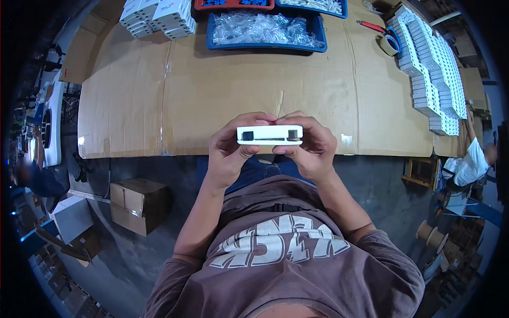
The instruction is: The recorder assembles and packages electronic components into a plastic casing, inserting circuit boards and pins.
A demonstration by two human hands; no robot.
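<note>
— Both hands meet at the near edge of the worktop (222, 95), don't they?

— They do. The left hand (229, 153) and the right hand (313, 151) are each closed around one end of a flat white rectangular device (270, 134), held level between them just above the person's lap. Fingers curl over its top edge and the thumbs press along its lower edge.

— What shows on the device?

— Its narrow side faces the camera, with a dark square opening near each end and a thin dark slot between them.

— And what lies about on the worktop?

— It is covered in brown cardboard. At the far edge sits a blue tray (265, 45) filled with clear plastic bags, and beside it to the left a stack of white boxes (159, 16). Along the right side run long rows of small white boxes (432, 74), with a tape dispenser (386, 38) with a red handle near their far end.

— Anything below?

— A brown carton (139, 204) stands on the floor to the person's left.
</note>
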